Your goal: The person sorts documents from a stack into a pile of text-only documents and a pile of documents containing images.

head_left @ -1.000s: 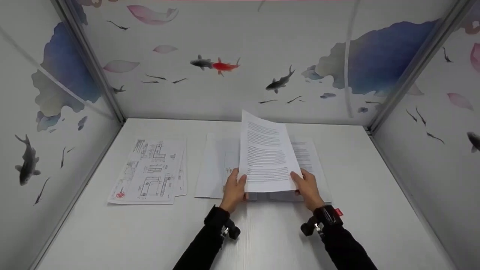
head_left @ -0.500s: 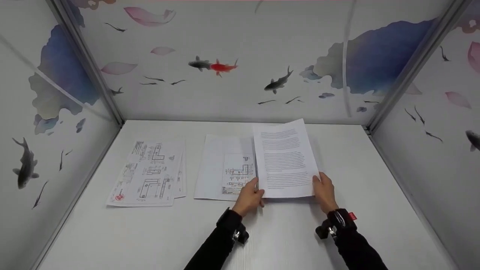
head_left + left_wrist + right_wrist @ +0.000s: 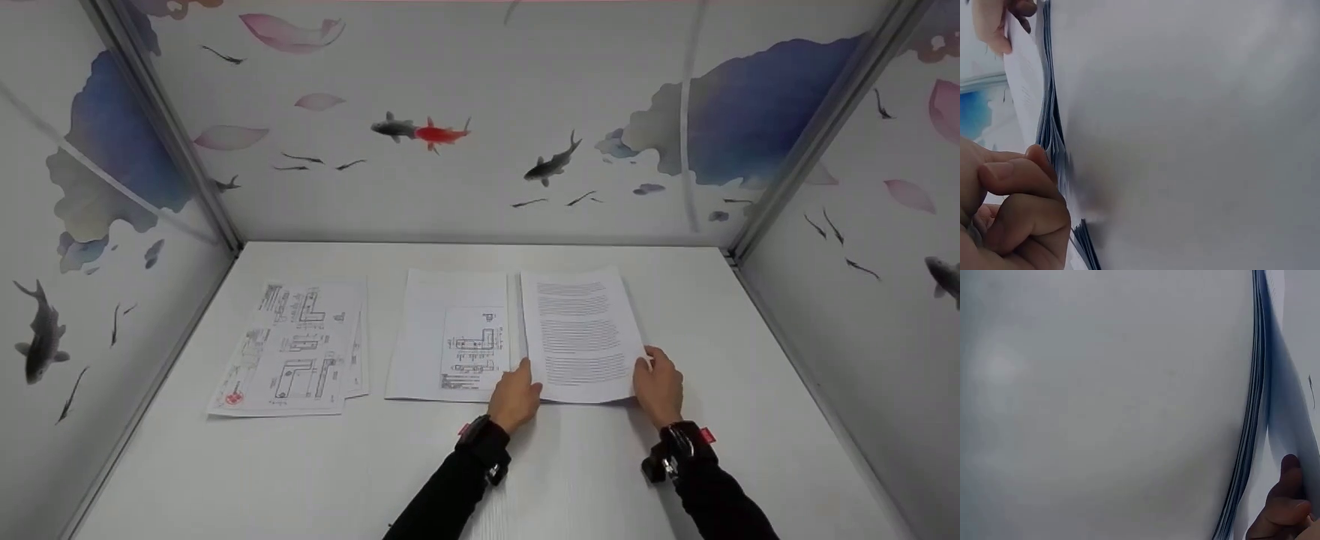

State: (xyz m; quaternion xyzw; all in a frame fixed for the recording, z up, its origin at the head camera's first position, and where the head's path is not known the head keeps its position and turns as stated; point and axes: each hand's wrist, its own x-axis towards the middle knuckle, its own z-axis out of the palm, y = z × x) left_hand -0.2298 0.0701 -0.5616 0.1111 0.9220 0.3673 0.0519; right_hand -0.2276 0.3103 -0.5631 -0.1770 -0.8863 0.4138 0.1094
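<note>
A sheet of printed text (image 3: 585, 330) lies over a paper stack in the head view, its near right corner slightly raised. My right hand (image 3: 660, 384) pinches that corner; in the right wrist view its fingers (image 3: 1291, 481) are under the bowed sheet, beside the stack's layered edge (image 3: 1249, 416). My left hand (image 3: 515, 396) is at the near left corner with curled fingers, gripping the paper there. The left wrist view shows those fingers (image 3: 1027, 219) against the stack's edge (image 3: 1049, 95), where the leaves spread slightly. Its palm side hides the corner itself.
Left of the text sheet lies another paper pile (image 3: 420, 337) with a technical drawing (image 3: 474, 345) on its right half. Farther left, overlapping drawing sheets (image 3: 289, 352) carry a red stamp. Fish-patterned walls (image 3: 450, 195) enclose the white table (image 3: 300, 472) at the back and sides.
Both hands carry the text sheet right and down, from raised and tilted over the middle onto the right-hand stack. The drawing beneath it on the left comes into full view.
</note>
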